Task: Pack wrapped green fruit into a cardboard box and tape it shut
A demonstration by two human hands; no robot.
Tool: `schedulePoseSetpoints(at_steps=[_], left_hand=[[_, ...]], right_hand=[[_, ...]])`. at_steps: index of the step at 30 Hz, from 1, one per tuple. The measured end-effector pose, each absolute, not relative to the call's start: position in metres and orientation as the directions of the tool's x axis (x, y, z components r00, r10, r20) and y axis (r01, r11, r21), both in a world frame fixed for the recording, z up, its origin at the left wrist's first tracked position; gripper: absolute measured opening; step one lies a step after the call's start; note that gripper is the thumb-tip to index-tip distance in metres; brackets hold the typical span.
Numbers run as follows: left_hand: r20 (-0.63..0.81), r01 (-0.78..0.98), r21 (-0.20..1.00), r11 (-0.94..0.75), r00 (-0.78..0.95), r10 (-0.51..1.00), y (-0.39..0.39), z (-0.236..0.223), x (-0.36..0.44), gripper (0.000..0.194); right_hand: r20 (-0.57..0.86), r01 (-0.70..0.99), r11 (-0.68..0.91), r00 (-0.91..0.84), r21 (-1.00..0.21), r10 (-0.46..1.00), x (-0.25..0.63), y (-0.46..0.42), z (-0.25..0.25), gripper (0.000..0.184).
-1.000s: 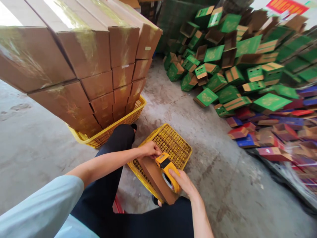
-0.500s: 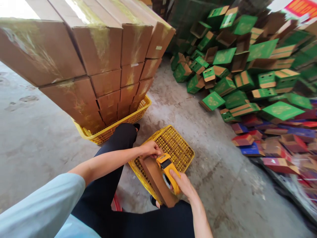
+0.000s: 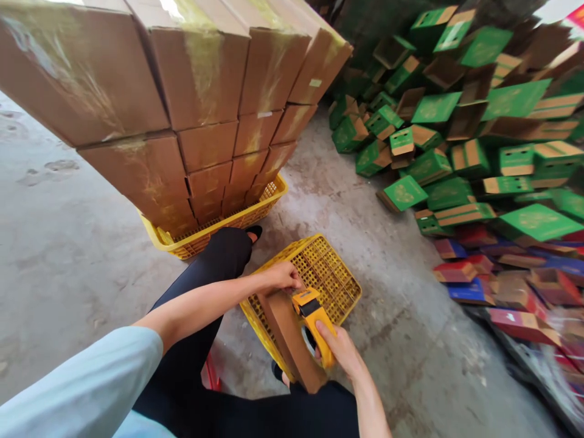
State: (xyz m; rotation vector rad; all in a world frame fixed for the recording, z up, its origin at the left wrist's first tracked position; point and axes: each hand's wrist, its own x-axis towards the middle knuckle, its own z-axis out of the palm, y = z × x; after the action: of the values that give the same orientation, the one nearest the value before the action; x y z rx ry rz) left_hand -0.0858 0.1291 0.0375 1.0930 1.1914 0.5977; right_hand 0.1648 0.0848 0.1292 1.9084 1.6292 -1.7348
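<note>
My right hand (image 3: 343, 350) is wrapped round a yellow tape dispenser (image 3: 325, 334) with a roll of tape in it. The dispenser's head lies close against the far part of a narrow brown cardboard box (image 3: 292, 344). This box rests on an upturned yellow plastic crate (image 3: 349, 292), its near end by my lap. At the box's far end, my left hand (image 3: 283, 277) is closed in a pinch, just beside the dispenser's head. What its fingers grip is too small to make out.
Taped brown cartons (image 3: 207, 146) rise in a tall stack from a yellow basket (image 3: 182, 246) on the left. A pile of open green boxes (image 3: 440, 167) covers the floor at the right, with red and blue boxes (image 3: 469, 291) nearer. Concrete floor (image 3: 387, 274) lies between.
The view has shifted, so the carton stack and the green boxes appear farther right. Both hands stay at the box in nearly the same pose, the dispenser still in my right hand.
</note>
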Motion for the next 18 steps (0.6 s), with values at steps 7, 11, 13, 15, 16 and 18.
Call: schedulePoseSetpoints(at_steps=[7, 11, 13, 15, 16, 18], left_hand=[[-0.406, 0.290, 0.899, 0.327, 0.276, 0.872, 0.132, 0.053, -0.107, 0.013], [-0.418, 0.319, 0.887, 0.335, 0.242, 0.876, 0.132, 0.057, -0.119, 0.011], [-0.425, 0.309, 0.885, 0.349, 0.229, 0.876, 0.132, 0.055, -0.126, 0.011], [-0.418, 0.309, 0.886, 0.345, 0.212, 0.884, 0.132, 0.052, -0.133, 0.012], [-0.409, 0.312, 0.888, 0.337, 0.204, 0.889, 0.132, 0.051, -0.136, 0.012], [-0.401, 0.306, 0.892, 0.333, 0.193, 0.896, 0.132, 0.047, -0.143, 0.012]], right_hand=[[-0.772, 0.724, -0.423, -0.235, -0.544, 0.591, 0.161, 0.089, 0.131, 0.064], [-0.781, 0.748, -0.412, -0.221, -0.520, 0.584, 0.159, 0.090, 0.134, 0.064], [-0.787, 0.757, -0.412, -0.213, -0.508, 0.579, 0.158, 0.091, 0.135, 0.063], [-0.790, 0.760, -0.415, -0.206, -0.501, 0.577, 0.156, 0.091, 0.134, 0.061], [-0.790, 0.758, -0.418, -0.203, -0.501, 0.578, 0.155, 0.092, 0.134, 0.061], [-0.795, 0.752, -0.429, -0.201, -0.500, 0.573, 0.153, 0.093, 0.133, 0.060]])
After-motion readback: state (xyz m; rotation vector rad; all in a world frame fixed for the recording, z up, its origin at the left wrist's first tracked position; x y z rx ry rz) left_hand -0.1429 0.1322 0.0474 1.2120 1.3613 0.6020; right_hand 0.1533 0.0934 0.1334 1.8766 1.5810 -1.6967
